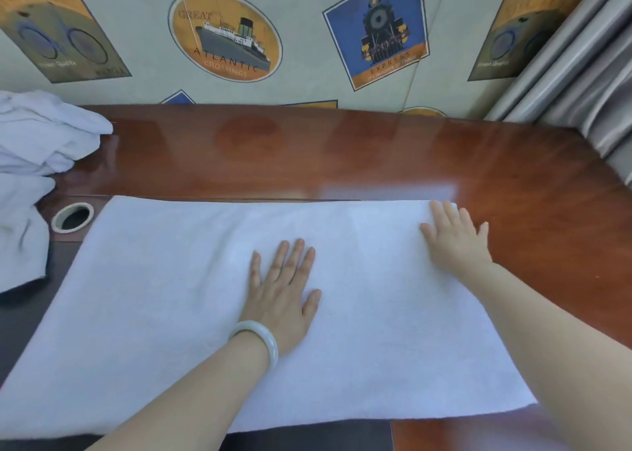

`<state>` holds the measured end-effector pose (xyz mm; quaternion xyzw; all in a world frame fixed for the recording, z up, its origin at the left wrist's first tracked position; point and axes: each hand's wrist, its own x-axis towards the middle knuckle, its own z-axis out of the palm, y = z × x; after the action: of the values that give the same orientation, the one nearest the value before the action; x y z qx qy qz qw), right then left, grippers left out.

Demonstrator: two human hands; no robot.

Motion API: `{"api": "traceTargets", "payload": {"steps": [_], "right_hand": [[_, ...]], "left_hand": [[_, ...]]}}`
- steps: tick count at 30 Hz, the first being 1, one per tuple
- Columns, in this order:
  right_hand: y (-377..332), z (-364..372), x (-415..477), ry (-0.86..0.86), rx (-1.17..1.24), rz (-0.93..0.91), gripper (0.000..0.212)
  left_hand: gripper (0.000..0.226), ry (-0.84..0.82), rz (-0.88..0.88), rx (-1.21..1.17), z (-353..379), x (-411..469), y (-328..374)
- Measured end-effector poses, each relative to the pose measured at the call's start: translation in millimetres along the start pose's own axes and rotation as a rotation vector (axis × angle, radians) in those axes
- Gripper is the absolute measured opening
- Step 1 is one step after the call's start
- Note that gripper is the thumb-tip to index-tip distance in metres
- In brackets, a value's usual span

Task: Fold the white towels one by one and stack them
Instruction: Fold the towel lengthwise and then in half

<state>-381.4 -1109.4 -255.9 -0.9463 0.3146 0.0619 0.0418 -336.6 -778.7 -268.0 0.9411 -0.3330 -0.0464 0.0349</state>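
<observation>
A white towel (164,300) lies spread flat across the near part of the brown wooden desk (376,156). My left hand (284,296), with a pale bangle on the wrist, rests palm down on the towel's middle, fingers apart. My right hand (455,238) lies flat on the towel's far right corner, fingers spread. Neither hand grips the cloth. A heap of unfolded white towels (37,139) sits at the far left of the desk.
A round cable hole (72,216) opens in the desk just left of the towel's far edge. Behind the desk stands a wall with printed ship and train pictures (225,36). Grey curtains (581,74) hang at the right.
</observation>
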Motion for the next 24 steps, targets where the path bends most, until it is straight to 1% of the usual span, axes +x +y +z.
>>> {"api": "traceTargets", "payload": {"steps": [1, 2, 3, 5, 6, 7, 8, 11, 12, 13, 15, 16, 18, 19, 20, 24], "right_hand": [[-12, -3, -2, 0.044, -0.052, 0.000, 0.061], [-30, -4, -7, 0.098, -0.079, -0.069, 0.061], [-52, -4, -16, 0.132, -0.053, -0.205, 0.060], [-83, 8, -36, 0.109, 0.005, -0.519, 0.059], [-84, 13, -41, 0.067, 0.006, -0.575, 0.060], [-73, 14, -38, 0.043, 0.033, -0.543, 0.060], [-53, 14, -29, 0.038, 0.060, -0.427, 0.059], [13, 0, -8, -0.002, 0.107, 0.048, 0.059], [25, -6, -11, -0.002, 0.097, 0.126, 0.061], [27, -10, -18, 0.050, 0.072, 0.118, 0.061], [8, -4, -48, 0.187, 0.100, -0.067, 0.062], [-7, 1, -69, 0.193, 0.138, -0.187, 0.062], [-27, 16, -110, 0.100, 0.162, -0.358, 0.064], [-29, 23, -124, 0.063, 0.152, -0.371, 0.064], [-22, 29, -133, 0.062, 0.137, -0.344, 0.064], [45, 34, -152, 0.083, 0.160, -0.112, 0.069]], "left_hand": [[0.071, 0.002, 0.002, -0.001, 0, 0, 0], [0.071, 0.003, 0.004, 0.002, 0, 0, 0], [0.070, 0.003, 0.005, 0.004, 0, 0, 0], [0.070, 0.005, 0.007, 0.002, 1, -1, -1], [0.070, 0.005, 0.007, 0.001, 1, 0, -1], [0.070, 0.003, 0.007, 0.006, 1, -1, -2], [0.070, 0.002, 0.006, 0.016, 1, -1, -2], [0.071, 0.008, -0.003, 0.031, 1, 0, -2], [0.072, 0.005, -0.004, 0.036, 1, 0, -1], [0.072, 0.005, -0.008, 0.039, 0, 0, -1], [0.072, -0.001, -0.012, 0.032, -2, 0, 1], [0.072, -0.012, -0.011, 0.028, -3, -1, 2], [0.072, -0.016, -0.011, 0.033, -4, -1, 2], [0.073, -0.013, -0.014, 0.030, -4, -1, 1], [0.073, -0.013, -0.018, 0.027, -4, -1, 1], [0.075, -0.036, -0.032, 0.042, -4, -1, 1]]}}
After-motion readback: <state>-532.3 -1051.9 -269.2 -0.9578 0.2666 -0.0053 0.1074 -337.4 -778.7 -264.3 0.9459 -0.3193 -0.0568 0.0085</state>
